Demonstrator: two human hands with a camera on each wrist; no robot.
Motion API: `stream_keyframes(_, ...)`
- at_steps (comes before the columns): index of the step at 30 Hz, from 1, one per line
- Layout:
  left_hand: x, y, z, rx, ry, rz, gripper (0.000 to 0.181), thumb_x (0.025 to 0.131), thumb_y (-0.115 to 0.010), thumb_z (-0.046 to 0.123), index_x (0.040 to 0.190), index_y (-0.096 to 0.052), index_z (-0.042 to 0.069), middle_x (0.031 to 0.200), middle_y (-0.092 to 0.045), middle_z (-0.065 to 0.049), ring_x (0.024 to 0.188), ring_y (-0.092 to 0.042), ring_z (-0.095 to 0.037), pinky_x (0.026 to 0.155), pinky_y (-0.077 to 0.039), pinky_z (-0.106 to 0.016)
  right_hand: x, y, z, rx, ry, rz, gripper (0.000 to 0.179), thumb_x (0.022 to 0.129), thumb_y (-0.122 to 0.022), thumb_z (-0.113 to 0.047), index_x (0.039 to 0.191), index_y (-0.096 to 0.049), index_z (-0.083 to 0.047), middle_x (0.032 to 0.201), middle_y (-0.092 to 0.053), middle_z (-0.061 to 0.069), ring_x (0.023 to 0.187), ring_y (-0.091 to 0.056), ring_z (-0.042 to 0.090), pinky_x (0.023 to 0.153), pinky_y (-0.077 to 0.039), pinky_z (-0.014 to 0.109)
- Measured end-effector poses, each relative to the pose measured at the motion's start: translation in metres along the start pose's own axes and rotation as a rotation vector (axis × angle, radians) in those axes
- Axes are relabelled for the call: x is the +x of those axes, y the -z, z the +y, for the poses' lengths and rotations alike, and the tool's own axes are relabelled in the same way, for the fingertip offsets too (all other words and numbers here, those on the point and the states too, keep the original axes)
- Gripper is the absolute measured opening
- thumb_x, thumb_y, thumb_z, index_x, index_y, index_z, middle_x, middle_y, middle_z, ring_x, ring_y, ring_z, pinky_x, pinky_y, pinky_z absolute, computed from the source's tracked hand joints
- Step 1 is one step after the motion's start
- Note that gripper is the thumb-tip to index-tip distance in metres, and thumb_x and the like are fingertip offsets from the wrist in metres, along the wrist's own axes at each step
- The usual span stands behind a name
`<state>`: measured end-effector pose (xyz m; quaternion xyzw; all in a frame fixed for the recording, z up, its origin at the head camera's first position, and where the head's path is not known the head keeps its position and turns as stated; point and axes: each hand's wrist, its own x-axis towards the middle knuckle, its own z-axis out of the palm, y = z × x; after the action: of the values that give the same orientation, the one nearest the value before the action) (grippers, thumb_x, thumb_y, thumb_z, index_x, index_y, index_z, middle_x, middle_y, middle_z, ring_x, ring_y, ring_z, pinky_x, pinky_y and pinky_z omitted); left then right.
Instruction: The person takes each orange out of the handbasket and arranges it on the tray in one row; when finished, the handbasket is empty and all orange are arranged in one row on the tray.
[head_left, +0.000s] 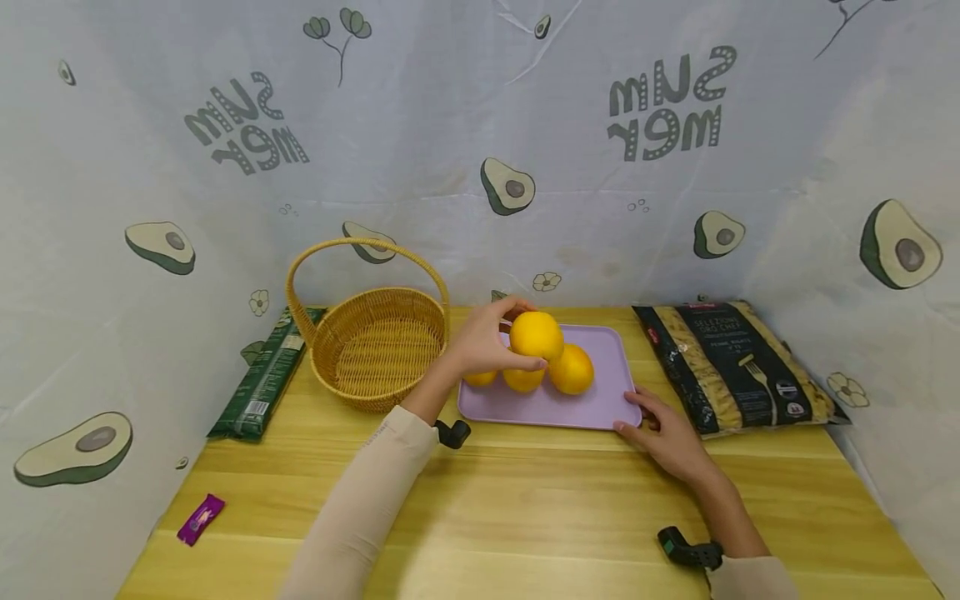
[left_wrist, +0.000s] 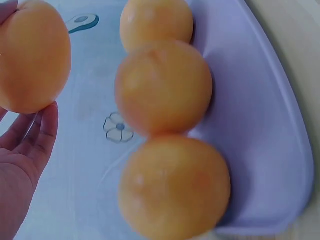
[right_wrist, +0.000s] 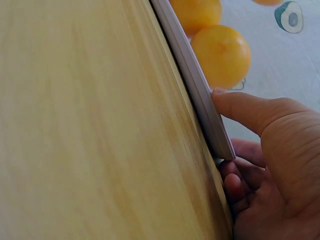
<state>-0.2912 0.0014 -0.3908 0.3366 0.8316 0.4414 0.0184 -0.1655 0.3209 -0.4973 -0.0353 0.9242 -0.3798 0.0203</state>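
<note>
My left hand (head_left: 483, 343) grips an orange (head_left: 537, 336) between thumb and fingers, raised above the purple tray (head_left: 611, 358). Three more oranges (head_left: 572, 369) sit in a row on that tray, partly covered by the hand and the held fruit in the head view. In the left wrist view the held orange (left_wrist: 34, 57) is apart from the row, fingertips against its underside. At the tray's near right corner, my right hand (head_left: 667, 437) holds the edge. The right wrist view shows its thumb (right_wrist: 240, 106) on the rim and curled fingers at the corner.
Left of the tray stands a wicker basket (head_left: 375, 354) with a tall handle. A green packet (head_left: 262, 383) lies beside it. A black pasta bag (head_left: 735, 367) lies to the right, and a small purple wrapped sweet (head_left: 201, 519) is at the front left. Patterned sheeting surrounds the table.
</note>
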Motion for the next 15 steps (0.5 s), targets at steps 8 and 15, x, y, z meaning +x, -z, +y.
stream_keyframes(8,0.034,-0.043,0.011,-0.021,-0.046,-0.062,0.083,0.073,-0.09,0.042,0.144,-0.056,0.016,0.137,-0.062,0.002,0.117,-0.062,-0.014,0.102,-0.054,-0.031,-0.002,0.004,0.0,-0.014,-0.001,0.007,0.073,0.1,-0.067,-0.04,0.152,-0.044,0.004,0.162,-0.026,0.036,0.141,-0.041,0.052,0.107,-0.046,0.06)
stream_keyframes(15,0.052,-0.075,0.015,0.006,-0.065,-0.11,0.084,0.07,-0.093,0.042,0.142,-0.058,0.018,0.135,-0.063,0.004,0.116,-0.061,-0.009,0.098,-0.051,-0.017,-0.001,0.003,0.001,-0.021,0.039,0.052,0.059,0.098,-0.07,-0.037,0.142,-0.057,0.0,0.157,-0.041,0.029,0.121,-0.059,0.039,0.09,-0.05,0.028)
